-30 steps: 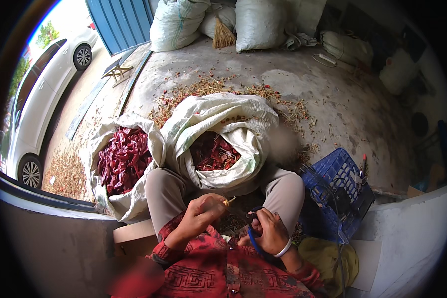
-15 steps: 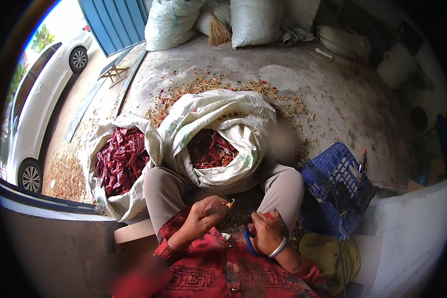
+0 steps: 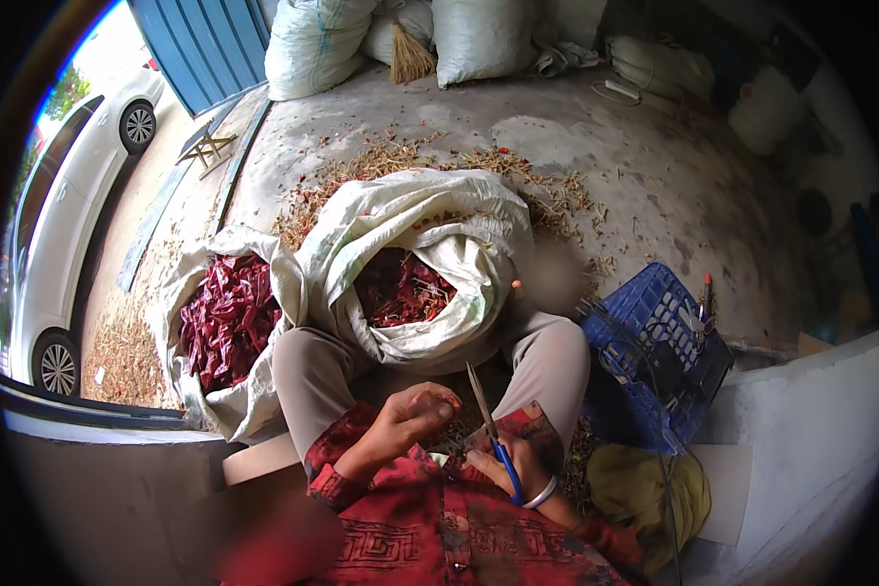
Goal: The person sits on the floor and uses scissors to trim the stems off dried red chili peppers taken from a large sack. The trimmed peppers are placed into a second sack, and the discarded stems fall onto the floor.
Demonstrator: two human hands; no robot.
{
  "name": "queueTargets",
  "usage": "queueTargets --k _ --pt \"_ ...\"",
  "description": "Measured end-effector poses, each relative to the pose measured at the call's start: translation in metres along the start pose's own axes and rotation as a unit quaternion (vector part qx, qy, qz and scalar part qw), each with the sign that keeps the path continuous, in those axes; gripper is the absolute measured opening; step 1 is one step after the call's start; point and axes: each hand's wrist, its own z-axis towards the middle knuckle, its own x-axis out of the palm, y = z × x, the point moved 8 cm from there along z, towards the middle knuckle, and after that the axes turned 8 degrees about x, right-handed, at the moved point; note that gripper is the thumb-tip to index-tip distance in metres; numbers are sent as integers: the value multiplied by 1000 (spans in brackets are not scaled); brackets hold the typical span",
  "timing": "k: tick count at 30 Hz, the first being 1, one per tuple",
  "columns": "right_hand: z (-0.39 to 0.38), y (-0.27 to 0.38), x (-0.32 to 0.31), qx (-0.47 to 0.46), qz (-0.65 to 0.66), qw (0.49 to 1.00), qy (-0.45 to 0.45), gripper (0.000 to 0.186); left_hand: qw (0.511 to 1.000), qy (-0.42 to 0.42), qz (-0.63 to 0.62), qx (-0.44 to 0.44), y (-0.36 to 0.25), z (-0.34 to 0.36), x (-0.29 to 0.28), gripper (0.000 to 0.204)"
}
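My left hand (image 3: 412,425) is closed in front of my lap, its fingers wrapped round a dried red chili that they mostly hide. Just to its right, my right hand (image 3: 506,467) grips scissors (image 3: 481,396) by their blue handles, with the metal blades pointing up and away from me. Between my knees stands a large white woven sack (image 3: 361,230), its rim rolled down around dried red chilies (image 3: 400,288) with pale stems. A smaller white sack (image 3: 290,283) at my left knee holds glossy dark-red chilies (image 3: 227,317).
Cut stems and chili bits (image 3: 361,176) lie scattered beyond the large sack. A blue plastic crate (image 3: 654,342) stands right of my knee, with an olive cloth (image 3: 649,498) nearer me. Full white sacks (image 3: 317,49) and a straw broom (image 3: 410,59) are at the back.
The scissors have swung into clear view, blades now pointing up. The chili's yellowish stem end no longer shows at my left fingertips, and a small orange speck has appeared beside the large sack.
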Motion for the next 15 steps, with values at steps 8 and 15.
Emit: queueTargets --k 8,15 --pt "18 58 -15 -64 -174 982 -18 40 995 -71 -24 65 -25 -6 -36 21" --pt "44 80 11 -123 -231 965 0 50 994 -47 44 86 -64 -17 -82 17"
